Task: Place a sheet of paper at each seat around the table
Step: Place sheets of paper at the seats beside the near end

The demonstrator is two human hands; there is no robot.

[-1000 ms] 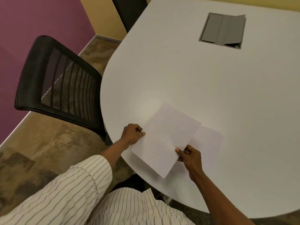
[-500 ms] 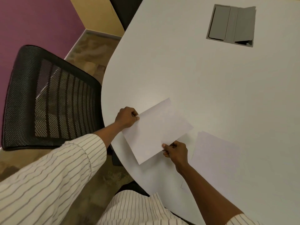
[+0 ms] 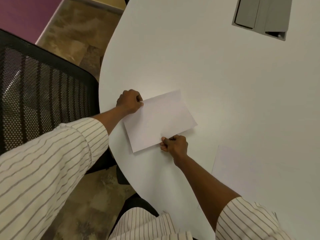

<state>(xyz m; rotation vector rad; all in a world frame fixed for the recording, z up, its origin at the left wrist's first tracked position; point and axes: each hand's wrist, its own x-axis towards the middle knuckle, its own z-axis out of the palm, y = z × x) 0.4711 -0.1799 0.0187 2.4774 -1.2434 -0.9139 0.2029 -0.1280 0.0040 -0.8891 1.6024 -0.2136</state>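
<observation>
A white sheet of paper (image 3: 160, 120) is held low over the white table (image 3: 216, 80), near its rounded left edge, in front of the black mesh chair (image 3: 43, 94). My left hand (image 3: 129, 102) pinches the sheet's far-left corner. My right hand (image 3: 174, 144) pinches its near edge. Whether the sheet touches the table I cannot tell. A second white sheet (image 3: 242, 168) lies flat on the table to the right, beside my right forearm.
A grey cable hatch (image 3: 261, 16) is set into the table at the upper right, its lid partly raised. Brown patterned floor (image 3: 76, 33) and a purple wall (image 3: 24, 13) lie beyond the chair. A dark seat (image 3: 136, 203) shows under the table's near edge.
Both hands have carried the held sheet left, off the second sheet and toward the mesh chair, turning it more level with the table edge. The view has shifted left.
</observation>
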